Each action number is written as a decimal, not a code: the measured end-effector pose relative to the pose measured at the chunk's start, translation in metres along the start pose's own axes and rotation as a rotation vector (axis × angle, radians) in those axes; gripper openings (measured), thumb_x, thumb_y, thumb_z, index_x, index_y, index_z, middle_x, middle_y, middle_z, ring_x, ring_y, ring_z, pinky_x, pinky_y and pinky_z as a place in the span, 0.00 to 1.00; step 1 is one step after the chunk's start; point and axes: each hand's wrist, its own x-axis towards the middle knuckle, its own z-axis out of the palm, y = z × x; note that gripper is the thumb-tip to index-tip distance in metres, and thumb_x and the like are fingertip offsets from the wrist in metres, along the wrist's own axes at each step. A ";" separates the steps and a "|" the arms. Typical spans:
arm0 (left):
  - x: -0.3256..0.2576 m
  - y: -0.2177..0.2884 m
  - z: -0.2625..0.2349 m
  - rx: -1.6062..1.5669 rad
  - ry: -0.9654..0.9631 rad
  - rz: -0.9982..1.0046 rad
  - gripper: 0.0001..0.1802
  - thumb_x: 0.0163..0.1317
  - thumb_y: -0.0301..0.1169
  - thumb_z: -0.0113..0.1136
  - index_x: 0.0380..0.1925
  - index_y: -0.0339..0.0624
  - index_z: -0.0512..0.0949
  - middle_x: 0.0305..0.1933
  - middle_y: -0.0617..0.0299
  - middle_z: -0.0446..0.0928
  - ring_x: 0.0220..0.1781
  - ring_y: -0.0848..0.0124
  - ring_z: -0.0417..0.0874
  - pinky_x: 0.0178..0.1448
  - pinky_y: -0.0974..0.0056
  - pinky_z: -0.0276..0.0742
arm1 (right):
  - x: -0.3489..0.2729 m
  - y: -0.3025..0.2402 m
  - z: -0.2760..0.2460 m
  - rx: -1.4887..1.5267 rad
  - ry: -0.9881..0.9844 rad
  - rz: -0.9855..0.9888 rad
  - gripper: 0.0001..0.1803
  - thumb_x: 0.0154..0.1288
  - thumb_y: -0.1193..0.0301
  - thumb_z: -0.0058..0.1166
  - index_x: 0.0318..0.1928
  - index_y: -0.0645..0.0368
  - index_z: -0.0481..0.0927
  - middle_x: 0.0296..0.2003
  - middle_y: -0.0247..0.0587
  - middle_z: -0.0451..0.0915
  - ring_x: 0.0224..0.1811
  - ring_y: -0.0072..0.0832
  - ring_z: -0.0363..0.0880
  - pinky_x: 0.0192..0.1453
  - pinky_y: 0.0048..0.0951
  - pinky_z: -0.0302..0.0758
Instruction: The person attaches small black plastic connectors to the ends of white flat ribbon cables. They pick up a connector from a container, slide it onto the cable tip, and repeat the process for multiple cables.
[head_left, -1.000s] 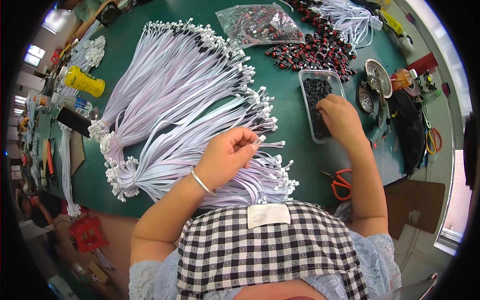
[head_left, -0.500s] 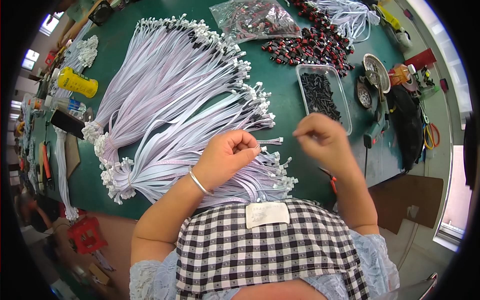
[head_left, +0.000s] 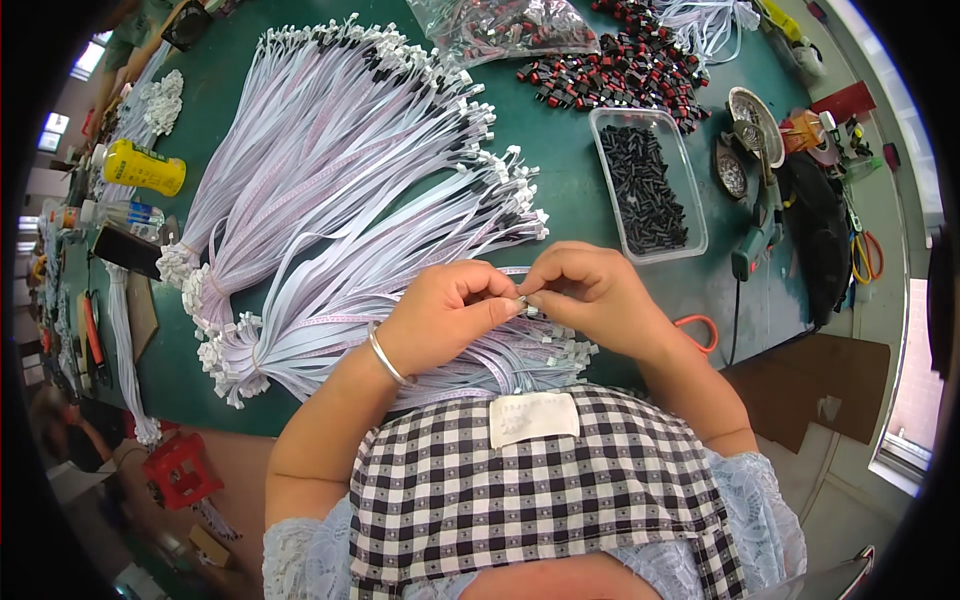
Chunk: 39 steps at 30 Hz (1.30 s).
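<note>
My left hand (head_left: 445,315), with a silver bangle at its wrist, pinches the white connector end of a flat cable (head_left: 522,301). Meeting it fingertip to fingertip, my right hand (head_left: 590,295) is also closed in a pinch. Whatever lies between the right fingers is too small and covered to name. Under and beyond both hands spread bundles of flat white cables (head_left: 300,170), with white plugs at their ends and black pieces near many far ends. A clear plastic box (head_left: 700,225) of small black tubes (head_left: 640,185) stands just beyond my right hand.
Red-and-black connectors (head_left: 620,75) lie heaped at the back beside a clear bag (head_left: 505,30) of them. To the right are a soldering-iron-like green tool (head_left: 752,250), metal dishes (head_left: 757,115) and an orange-red handle (head_left: 700,332). A yellow bottle (head_left: 145,167) and dark phone (head_left: 125,250) sit left.
My right hand has moved left and nearer from beside the plastic box to meet my left fingertips. My left hand keeps its pinch in nearly the same place. The view has shifted slightly.
</note>
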 end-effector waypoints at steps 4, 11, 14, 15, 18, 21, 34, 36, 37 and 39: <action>0.000 0.003 0.001 -0.037 -0.018 -0.064 0.05 0.61 0.25 0.59 0.36 0.34 0.78 0.33 0.67 0.77 0.34 0.83 0.74 0.40 0.75 0.71 | 0.000 0.001 0.002 -0.053 0.020 -0.032 0.05 0.53 0.80 0.56 0.33 0.62 0.80 0.30 0.36 0.77 0.29 0.19 0.75 0.33 0.22 0.71; 0.002 0.000 0.004 -0.017 0.061 -0.035 0.05 0.61 0.25 0.59 0.36 0.35 0.78 0.33 0.68 0.77 0.34 0.83 0.74 0.40 0.75 0.71 | 0.001 -0.001 0.012 -0.286 0.204 -0.058 0.05 0.53 0.79 0.57 0.33 0.61 0.78 0.28 0.40 0.75 0.27 0.30 0.75 0.32 0.27 0.72; 0.002 0.000 0.004 -0.006 0.059 -0.030 0.06 0.62 0.26 0.59 0.36 0.35 0.78 0.33 0.68 0.77 0.34 0.83 0.74 0.40 0.75 0.71 | -0.002 0.003 0.010 -0.335 0.216 -0.163 0.05 0.54 0.78 0.57 0.33 0.61 0.78 0.28 0.41 0.76 0.28 0.33 0.76 0.32 0.29 0.73; 0.002 0.001 0.004 0.013 0.058 -0.018 0.06 0.62 0.26 0.59 0.36 0.35 0.78 0.33 0.68 0.77 0.34 0.83 0.74 0.39 0.75 0.71 | -0.002 0.003 0.009 -0.331 0.187 -0.171 0.05 0.54 0.78 0.57 0.33 0.61 0.79 0.28 0.41 0.76 0.28 0.33 0.76 0.32 0.29 0.73; 0.001 -0.001 0.004 0.029 0.054 -0.007 0.06 0.62 0.26 0.59 0.36 0.35 0.78 0.33 0.68 0.77 0.34 0.83 0.73 0.38 0.76 0.70 | -0.002 0.001 0.004 -0.315 0.114 -0.173 0.05 0.54 0.78 0.57 0.34 0.61 0.79 0.28 0.40 0.76 0.29 0.32 0.77 0.32 0.29 0.73; 0.001 0.001 0.004 0.032 0.040 -0.032 0.06 0.62 0.27 0.59 0.35 0.35 0.78 0.32 0.68 0.77 0.33 0.84 0.73 0.38 0.76 0.70 | -0.003 0.000 0.003 -0.303 0.088 -0.154 0.05 0.54 0.78 0.57 0.34 0.61 0.79 0.27 0.40 0.77 0.29 0.31 0.77 0.32 0.28 0.73; 0.002 0.007 0.005 -0.050 0.098 -0.071 0.05 0.60 0.25 0.60 0.35 0.37 0.77 0.27 0.70 0.75 0.24 0.86 0.70 0.28 0.79 0.67 | -0.006 0.005 0.000 0.128 0.213 0.062 0.06 0.58 0.79 0.59 0.38 0.64 0.80 0.32 0.32 0.79 0.32 0.16 0.77 0.35 0.18 0.73; 0.001 0.006 0.005 -0.071 0.103 -0.072 0.05 0.60 0.25 0.60 0.35 0.37 0.76 0.27 0.69 0.75 0.24 0.85 0.71 0.27 0.78 0.68 | -0.007 0.008 0.000 0.292 0.181 0.109 0.07 0.59 0.79 0.59 0.39 0.65 0.80 0.31 0.33 0.79 0.31 0.16 0.77 0.36 0.18 0.74; 0.001 0.006 0.005 -0.080 0.105 -0.072 0.05 0.60 0.25 0.61 0.35 0.37 0.76 0.26 0.68 0.75 0.24 0.84 0.71 0.27 0.78 0.69 | -0.007 0.009 0.001 0.300 0.181 0.113 0.07 0.59 0.79 0.59 0.39 0.65 0.79 0.31 0.33 0.80 0.31 0.16 0.77 0.36 0.18 0.74; 0.001 0.006 0.004 -0.090 0.093 -0.072 0.05 0.59 0.25 0.61 0.35 0.37 0.76 0.27 0.67 0.75 0.23 0.83 0.72 0.27 0.78 0.69 | -0.007 0.011 0.004 0.317 0.177 0.120 0.08 0.60 0.79 0.59 0.40 0.65 0.79 0.31 0.34 0.80 0.31 0.16 0.77 0.37 0.18 0.75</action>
